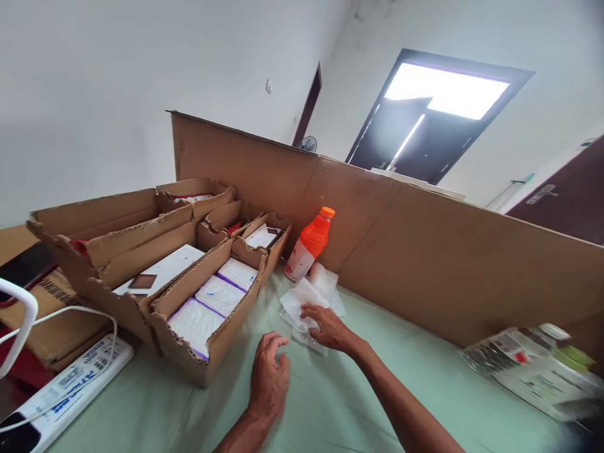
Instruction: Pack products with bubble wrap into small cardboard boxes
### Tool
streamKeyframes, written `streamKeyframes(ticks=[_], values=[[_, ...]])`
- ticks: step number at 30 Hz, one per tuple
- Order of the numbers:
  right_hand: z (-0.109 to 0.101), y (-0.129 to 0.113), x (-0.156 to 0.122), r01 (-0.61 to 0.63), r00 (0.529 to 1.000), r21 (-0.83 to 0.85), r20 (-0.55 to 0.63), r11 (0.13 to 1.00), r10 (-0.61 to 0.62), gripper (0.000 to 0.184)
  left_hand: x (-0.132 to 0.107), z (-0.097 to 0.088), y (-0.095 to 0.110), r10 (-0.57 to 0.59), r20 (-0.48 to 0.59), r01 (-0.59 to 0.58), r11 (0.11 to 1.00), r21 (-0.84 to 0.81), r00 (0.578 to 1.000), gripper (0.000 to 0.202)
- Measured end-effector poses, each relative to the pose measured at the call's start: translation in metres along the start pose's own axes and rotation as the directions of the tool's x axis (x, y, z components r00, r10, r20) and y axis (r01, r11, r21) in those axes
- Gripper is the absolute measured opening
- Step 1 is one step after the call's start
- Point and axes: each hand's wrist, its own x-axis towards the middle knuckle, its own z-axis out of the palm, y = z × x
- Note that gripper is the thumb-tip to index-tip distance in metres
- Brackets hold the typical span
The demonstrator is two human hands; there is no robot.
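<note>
My right hand [327,328] rests on a small heap of clear plastic bags [306,301] on the pale green table [425,371], its fingers curled onto the top bag. My left hand [269,375] hovers just in front of it, fingers loosely bent and apart, holding nothing. It is next to a torn cardboard tray [207,349] that holds three white padded packets [218,294]. An orange bottle [309,244] with a white label leans behind the bags against the cardboard wall [425,251].
More torn cardboard trays [117,233] with white boxes stand at the left. A white power strip [70,384] and cable lie at the near left. At the right edge lie plastic-wrapped packs [533,371] and a bottle. A tall cardboard sheet fences the table's far side.
</note>
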Motion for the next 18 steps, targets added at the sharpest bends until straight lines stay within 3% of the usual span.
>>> streamKeyframes(ticks=[3,6,10,12,15,18], values=[[-0.029,-0.003,0.004,0.014,1.0,-0.007,0.024,1.0,-0.014,0.052,0.001,0.002,0.001,-0.014,0.0,0.014,1.0,0.008,1.0,0.036],[-0.079,-0.026,0.021,0.037,0.999,-0.025,-0.038,0.999,-0.038,0.042,0.001,0.003,0.001,-0.036,-0.004,0.036,0.999,0.016,0.999,0.037],[-0.146,-0.084,0.079,0.08,0.954,-0.08,-0.282,0.994,-0.1,0.032,-0.001,0.005,0.005,-0.056,0.003,0.056,0.998,0.026,0.998,0.038],[-0.167,-0.114,0.123,0.077,0.936,-0.136,-0.332,0.988,-0.119,0.033,-0.002,0.005,0.007,-0.069,0.011,0.069,0.997,0.041,0.998,0.039],[-0.179,-0.147,0.192,0.09,0.964,-0.177,-0.231,0.98,-0.13,0.028,-0.002,0.006,0.009,-0.087,0.029,0.085,0.994,0.066,0.996,0.042],[-0.17,-0.163,0.244,0.087,0.994,-0.206,-0.04,0.975,-0.097,0.025,-0.003,0.007,0.006,-0.068,0.026,0.066,0.995,0.078,0.997,0.042]])
